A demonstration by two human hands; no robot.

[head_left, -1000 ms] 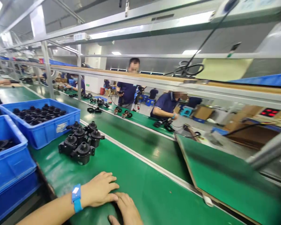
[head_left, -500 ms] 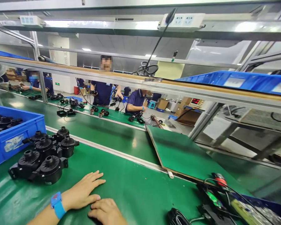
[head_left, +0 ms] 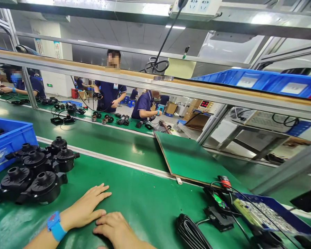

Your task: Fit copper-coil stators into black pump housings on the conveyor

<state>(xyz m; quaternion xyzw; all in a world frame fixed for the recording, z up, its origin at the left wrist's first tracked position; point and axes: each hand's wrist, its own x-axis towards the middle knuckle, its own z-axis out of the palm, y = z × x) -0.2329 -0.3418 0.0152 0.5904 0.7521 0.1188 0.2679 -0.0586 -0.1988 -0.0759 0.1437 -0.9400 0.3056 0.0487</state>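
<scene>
My left hand (head_left: 84,208) lies flat on the green bench mat (head_left: 145,204), fingers stretched out, holding nothing; a blue wristband (head_left: 54,226) is on its wrist. My right hand (head_left: 116,230) rests palm down beside it, fingers loosely curled on the mat, nothing visible in it. A cluster of several black round pump housings (head_left: 35,171) stands on the mat just left of my left hand, not touched.
A blue bin (head_left: 12,141) with black parts is at far left. Right of my hands lie a coiled black cable (head_left: 190,231), a small tool with wires (head_left: 220,204) and a blue tray (head_left: 272,214) of small metal parts. A green board (head_left: 186,160) leans nearby. Other people work across the conveyor (head_left: 98,138).
The view has swung to the right, so the bins and pump housings slid left in the picture and the cable and tray came into sight. Both hands stay resting on the mat.
</scene>
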